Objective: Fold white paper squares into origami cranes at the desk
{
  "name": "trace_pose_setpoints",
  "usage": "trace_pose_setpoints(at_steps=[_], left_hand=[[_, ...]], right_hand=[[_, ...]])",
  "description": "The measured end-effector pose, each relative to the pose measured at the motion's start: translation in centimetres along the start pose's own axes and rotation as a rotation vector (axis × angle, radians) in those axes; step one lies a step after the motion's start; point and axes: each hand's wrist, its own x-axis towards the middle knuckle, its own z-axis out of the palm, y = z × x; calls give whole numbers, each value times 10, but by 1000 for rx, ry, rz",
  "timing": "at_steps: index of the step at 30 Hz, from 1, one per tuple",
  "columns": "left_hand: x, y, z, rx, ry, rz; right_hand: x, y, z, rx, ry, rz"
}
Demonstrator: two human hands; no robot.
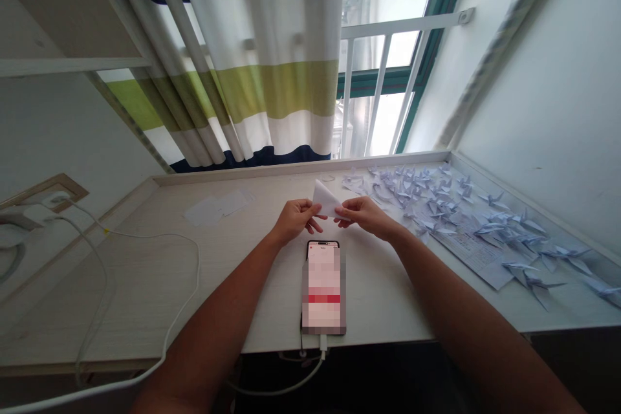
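A white sheet of paper, folded to a triangle with its point up, is held above the desk between both hands. My left hand pinches its lower left corner between thumb and fingers. On the opposite side, my right hand grips the lower right corner in the same way. Just below the hands lies a phone with its screen lit and blurred out. To the right, many folded paper cranes are spread over the desk, some of them on a printed sheet.
Flat paper pieces lie on the desk at the left. A white cable crosses the left side from a wall socket. Another cable plugs into the phone at the front edge. A striped curtain hangs behind.
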Motion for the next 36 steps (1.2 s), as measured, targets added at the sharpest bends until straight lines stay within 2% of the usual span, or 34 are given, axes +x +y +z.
trace_pose_setpoints(at_steps=[4, 14, 19, 23, 32, 36], left_hand=[[0, -1, -2, 40, -12, -18], [1, -3, -3, 39, -28, 32], [1, -1, -3, 19, 18, 42], [0, 1, -4, 18, -3, 17], [1, -2, -6, 4, -38, 4], [1, 1, -9, 29, 3, 8]], right_hand=[[-1, -3, -1, -34, -31, 4], [0, 0, 4, 14, 29, 11], [0, -2, -3, 47, -55, 20], [-1, -2, -8, 57, -109, -4], [-1, -1, -7, -1, -14, 46], [-3, -6, -11, 18, -58, 43]])
